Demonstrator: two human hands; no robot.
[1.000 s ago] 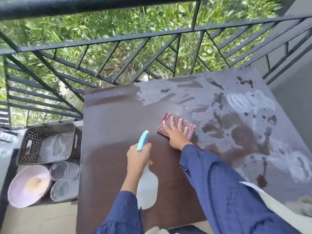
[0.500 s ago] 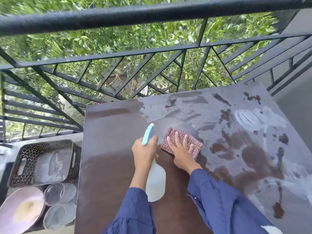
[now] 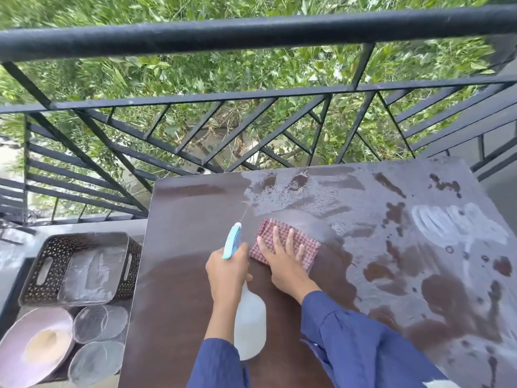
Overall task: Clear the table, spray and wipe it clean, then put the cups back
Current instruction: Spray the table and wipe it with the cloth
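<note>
A dark brown table (image 3: 181, 275) fills the middle and right of the view, its right half wet and streaked with white foam. My left hand (image 3: 226, 273) grips a white spray bottle (image 3: 250, 323) with a light blue nozzle, which points at the far side of the table, and a thin jet leaves its tip. My right hand (image 3: 282, 261) lies flat, fingers spread, on a red checked cloth (image 3: 305, 242) on the tabletop, right beside the bottle. Two clear cups (image 3: 98, 323) lie on the floor left of the table.
A black perforated tray (image 3: 33, 275) holding a clear sheet sits on the floor at the left, with a pale pink bowl (image 3: 16, 340) in front of it. A black metal railing (image 3: 251, 32) runs along the table's far edge, green foliage beyond it.
Both hands moved toward the far side of the table, the cloth sliding with my right hand. The bottle now sprays a jet forward. The camera tilted down.
</note>
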